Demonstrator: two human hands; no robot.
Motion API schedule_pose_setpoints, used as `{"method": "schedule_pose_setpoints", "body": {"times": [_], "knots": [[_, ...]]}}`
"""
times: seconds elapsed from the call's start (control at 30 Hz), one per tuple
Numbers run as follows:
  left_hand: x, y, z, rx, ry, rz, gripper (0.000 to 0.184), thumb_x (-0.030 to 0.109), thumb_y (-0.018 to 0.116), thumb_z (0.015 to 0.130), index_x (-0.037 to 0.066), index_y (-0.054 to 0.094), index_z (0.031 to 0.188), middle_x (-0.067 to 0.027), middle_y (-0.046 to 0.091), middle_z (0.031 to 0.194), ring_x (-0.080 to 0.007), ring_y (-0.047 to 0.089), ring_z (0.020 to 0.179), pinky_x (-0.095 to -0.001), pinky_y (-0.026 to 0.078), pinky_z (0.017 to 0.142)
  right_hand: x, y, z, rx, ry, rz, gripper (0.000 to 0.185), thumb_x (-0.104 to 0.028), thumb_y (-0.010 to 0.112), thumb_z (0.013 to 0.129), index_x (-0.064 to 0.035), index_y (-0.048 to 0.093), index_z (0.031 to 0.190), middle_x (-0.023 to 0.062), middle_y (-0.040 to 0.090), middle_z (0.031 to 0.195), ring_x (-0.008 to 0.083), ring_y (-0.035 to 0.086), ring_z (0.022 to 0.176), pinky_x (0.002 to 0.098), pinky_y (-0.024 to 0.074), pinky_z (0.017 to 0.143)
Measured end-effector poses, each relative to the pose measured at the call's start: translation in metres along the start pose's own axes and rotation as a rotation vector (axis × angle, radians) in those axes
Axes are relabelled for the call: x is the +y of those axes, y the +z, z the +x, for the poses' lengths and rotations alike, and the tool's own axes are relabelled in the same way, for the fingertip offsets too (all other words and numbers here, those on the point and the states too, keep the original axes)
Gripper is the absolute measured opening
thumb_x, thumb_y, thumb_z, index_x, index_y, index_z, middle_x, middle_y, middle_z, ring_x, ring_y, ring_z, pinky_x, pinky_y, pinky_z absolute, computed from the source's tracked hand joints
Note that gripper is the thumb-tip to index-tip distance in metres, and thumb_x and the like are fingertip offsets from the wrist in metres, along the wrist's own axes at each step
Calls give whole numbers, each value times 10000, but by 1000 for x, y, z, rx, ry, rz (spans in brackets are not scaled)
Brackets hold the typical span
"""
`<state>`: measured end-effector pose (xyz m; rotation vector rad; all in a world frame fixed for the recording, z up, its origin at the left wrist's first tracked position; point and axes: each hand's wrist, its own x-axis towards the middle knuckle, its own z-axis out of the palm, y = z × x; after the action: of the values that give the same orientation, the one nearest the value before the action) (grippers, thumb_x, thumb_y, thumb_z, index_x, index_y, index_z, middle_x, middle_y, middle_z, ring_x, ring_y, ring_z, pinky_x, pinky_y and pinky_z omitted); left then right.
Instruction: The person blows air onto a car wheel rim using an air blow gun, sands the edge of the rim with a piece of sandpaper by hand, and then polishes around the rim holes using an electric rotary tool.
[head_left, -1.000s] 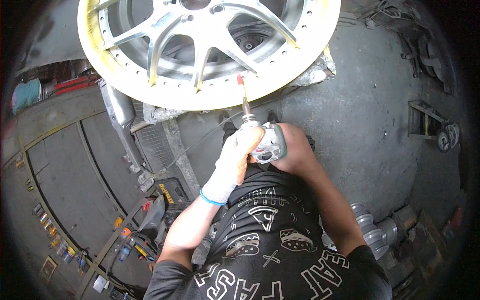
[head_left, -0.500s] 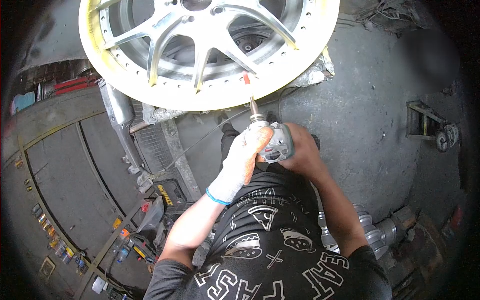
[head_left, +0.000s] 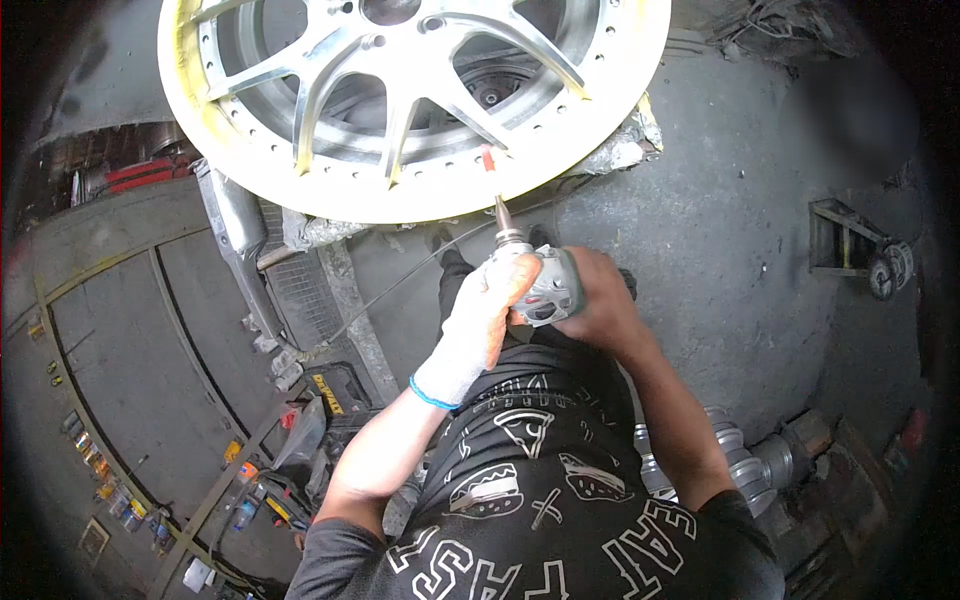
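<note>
A silver alloy wheel rim point(head_left: 400, 110) with a pale yellowish outer lip fills the top of the head view. Below its lower edge, both hands hold a grey die grinder point(head_left: 550, 290), whose narrow nose points at the rim. A red-tipped bit point(head_left: 488, 160) overlaps the wheel's lip near the end of a spoke; whether it touches the metal I cannot tell. My left hand point(head_left: 497, 300), in a white and orange work glove with a blue cuff, is wrapped round the front of the tool. My bare right hand point(head_left: 600, 300) is closed round its rear body.
A wrapped support point(head_left: 320, 232) and a silver metal arm point(head_left: 232, 215) sit under the rim. Left stands a rack point(head_left: 190, 330) with small bottles and cans. Stacked wheels point(head_left: 745, 470) lie at lower right, and a metal frame with a caster point(head_left: 850, 250) stands further right.
The grinder and both hands have shifted very slightly left with the view. The grip on the tool is unchanged.
</note>
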<state>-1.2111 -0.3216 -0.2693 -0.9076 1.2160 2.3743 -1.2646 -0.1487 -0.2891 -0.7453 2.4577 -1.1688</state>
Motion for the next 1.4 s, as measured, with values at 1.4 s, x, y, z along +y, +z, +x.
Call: {"method": "schedule_pose_setpoints", "body": {"times": [1.4], "knots": [[28,-73,-27,151,67,193,357,330,666,892,71,624,1133,19,631,935,-45,559,764,-195,431,576,-44,60,30,-81,-32,76,597,-160,794,576,-18,541,1098,178,602,992,380,574,929,440,450,814]]}}
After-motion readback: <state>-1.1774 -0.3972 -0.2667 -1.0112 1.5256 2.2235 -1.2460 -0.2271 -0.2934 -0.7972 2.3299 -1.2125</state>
